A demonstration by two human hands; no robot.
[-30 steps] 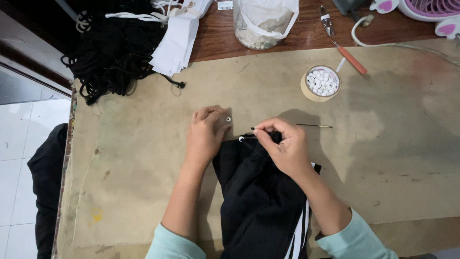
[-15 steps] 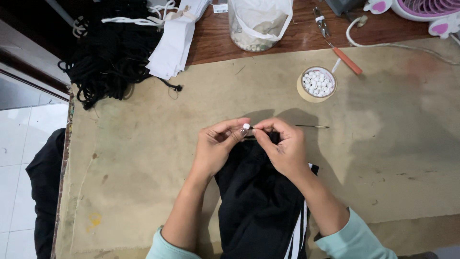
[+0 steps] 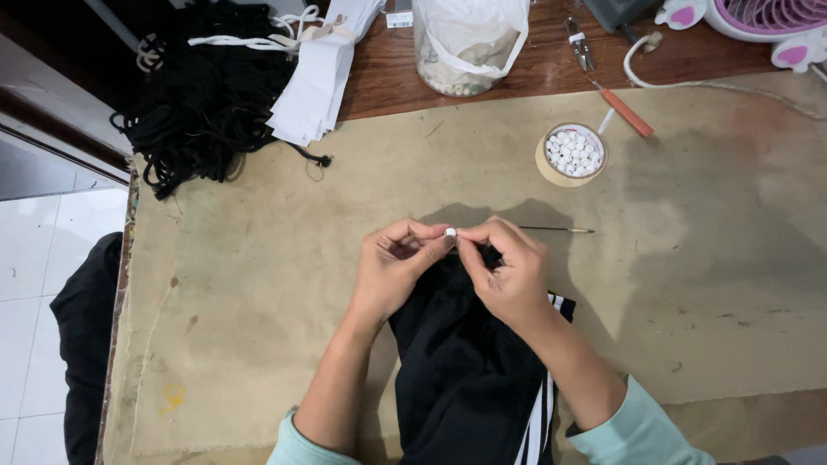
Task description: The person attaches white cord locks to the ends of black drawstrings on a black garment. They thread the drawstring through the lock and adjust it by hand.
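Observation:
My left hand (image 3: 394,269) pinches a small white bead (image 3: 450,232) between thumb and fingertips. My right hand (image 3: 510,269) meets it fingertip to fingertip and grips a thin dark needle-like tool (image 3: 560,229) that sticks out to the right. Both hands rest on the top edge of a black garment with white stripes (image 3: 469,370) lying on the tan work mat (image 3: 258,284). A small round tape-ring dish of white beads (image 3: 571,153) sits beyond my right hand.
A heap of black cords (image 3: 202,103) and white fabric strips (image 3: 319,73) lies at the back left. A clear jar lined with a white bag (image 3: 469,43), an orange-handled tool (image 3: 616,95), a white cable (image 3: 689,83) and a pink-white fan (image 3: 767,21) line the back edge.
My left hand lifted off the mat with a white bead and came to my right hand's fingertips. Both hands now hold together above the garment's edge.

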